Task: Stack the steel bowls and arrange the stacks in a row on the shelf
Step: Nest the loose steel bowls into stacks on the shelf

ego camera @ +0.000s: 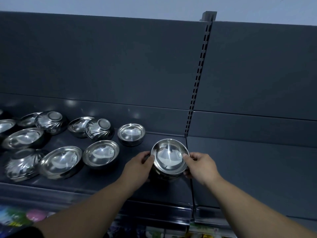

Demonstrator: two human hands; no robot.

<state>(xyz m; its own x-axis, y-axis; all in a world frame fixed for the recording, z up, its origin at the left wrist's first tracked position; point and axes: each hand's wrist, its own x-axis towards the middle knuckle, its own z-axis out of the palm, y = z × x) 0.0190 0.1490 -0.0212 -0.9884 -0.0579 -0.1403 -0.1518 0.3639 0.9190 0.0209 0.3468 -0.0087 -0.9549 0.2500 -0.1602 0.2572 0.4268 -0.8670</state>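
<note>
back panel point(120, 66): dark grey | slotted upright point(199, 74) | pale wall point(154, 6) above

I see a dark grey shelf point(103, 184). Left of its slotted upright point(197, 79), steel bowls point(101, 152) lie scattered on it, most mouth-up, some overturned point(99, 128). A bowl stack point(169, 158) is just beside the upright.

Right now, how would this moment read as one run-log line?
left hand: grips bowl stack | right hand: grips it | shelf: loose bowls to the left
</note>
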